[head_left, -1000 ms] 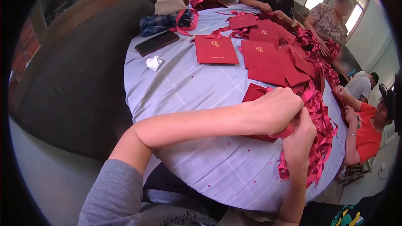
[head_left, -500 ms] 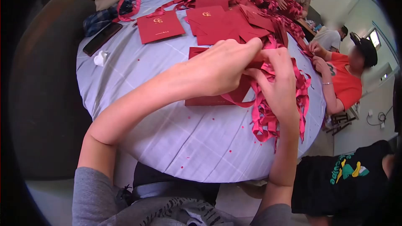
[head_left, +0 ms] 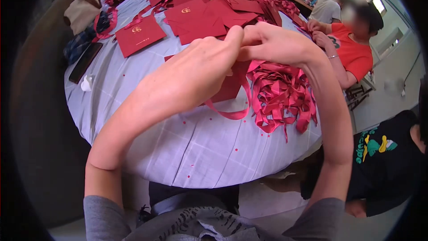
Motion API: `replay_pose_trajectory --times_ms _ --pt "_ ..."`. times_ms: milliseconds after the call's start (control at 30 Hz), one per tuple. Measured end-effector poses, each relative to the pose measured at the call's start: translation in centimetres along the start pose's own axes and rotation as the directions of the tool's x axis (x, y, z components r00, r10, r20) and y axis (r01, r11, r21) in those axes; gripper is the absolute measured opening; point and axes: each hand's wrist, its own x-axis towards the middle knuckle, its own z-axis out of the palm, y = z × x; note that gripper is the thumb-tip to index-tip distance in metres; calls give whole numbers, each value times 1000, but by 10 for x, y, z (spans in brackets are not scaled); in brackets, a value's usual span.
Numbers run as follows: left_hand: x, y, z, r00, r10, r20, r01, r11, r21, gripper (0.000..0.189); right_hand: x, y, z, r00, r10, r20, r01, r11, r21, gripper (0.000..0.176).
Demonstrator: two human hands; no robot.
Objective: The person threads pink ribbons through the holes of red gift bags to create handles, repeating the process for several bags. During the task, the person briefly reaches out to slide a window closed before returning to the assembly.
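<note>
My left hand [head_left: 196,69] is closed, its knuckles toward me. A red ribbon [head_left: 236,115] loops down below it over the tablecloth and rises toward the meeting fingertips. My right hand [head_left: 283,43] meets the left one, thumb and fingers pinched together; the ribbon's upper end is hidden there. Under both hands lies a dark red paper gift bag [head_left: 231,87], mostly covered by my left hand and wrist. Beside it, below my right hand, sits a heap of red ribbons [head_left: 281,98].
Many red gift bags [head_left: 196,22] with gold print pile up at the back; one bag [head_left: 140,35] lies apart. A phone [head_left: 84,63], crumpled white tissue [head_left: 87,83] and a cream bag [head_left: 83,11] are at left. A person in an orange shirt [head_left: 352,49] works at right.
The view has shifted, so the table contents appear further left and up. My right wrist has bent outward, uncovering the ribbon heap. Both hands stay together, and the ribbon loop hangs wider.
</note>
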Motion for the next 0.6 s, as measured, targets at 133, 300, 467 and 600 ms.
replay_pose_trajectory --times_ms 133,300,467,600 --pt "-1 8 -6 1000 13 10 -13 1000 -4 28 14 -14 -10 971 198 134 -175 971 -163 26" --pt "1 3 -3 1000 -15 25 18 994 -103 24 15 -16 -4 965 244 98 -245 970 2 18" --pt "3 -4 0 994 84 67 -64 963 -263 21 18 14 13 947 195 -256 -45 868 495 14" --pt "6 -8 2 999 33 22 -28 979 -201 18 16 19 0 916 130 -379 98 845 526 14"
